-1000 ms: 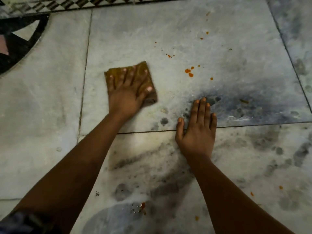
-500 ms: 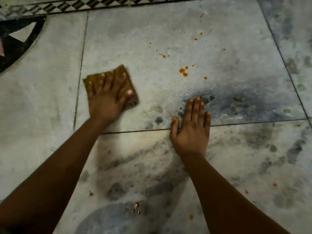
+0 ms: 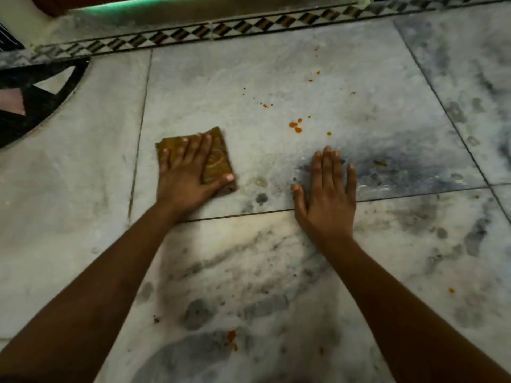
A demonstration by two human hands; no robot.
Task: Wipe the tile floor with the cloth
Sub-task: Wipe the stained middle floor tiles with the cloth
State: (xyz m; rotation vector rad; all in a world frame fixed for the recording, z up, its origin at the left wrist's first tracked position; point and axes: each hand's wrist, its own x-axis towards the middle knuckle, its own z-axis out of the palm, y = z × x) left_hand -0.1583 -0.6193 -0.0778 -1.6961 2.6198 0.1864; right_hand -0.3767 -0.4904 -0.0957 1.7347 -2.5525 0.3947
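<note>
Both forearms run out of the frame at its lower edge, and the near half of the cloth lies hidden under the left hand, so its full outline cannot be made out. The picture is dim and slightly blurred around that hand.

The cloth is a folded, mustard-brown square lying flat on the tile floor, turned like a diamond, its far corner pointing toward 1 o'clock. No long axis can be told. It sits on the large grey marbled tile, just right of the grout line at 9 o'clock from it.

The left hand's grip is flat and wide: fingers straight and spread, palm pressing the cloth down, thumb out along its right edge. The right hand rests flat on the bare floor at 3 o'clock from the cloth, well apart from it, fingers straight and close together, holding nothing, its heel across a grout line.

Orange spots lie at 1 o'clock from the cloth, between the hands and farther out. A checkered border strip crosses at 12 o'clock, and a dark inlay sits at 10 o'clock.
</note>
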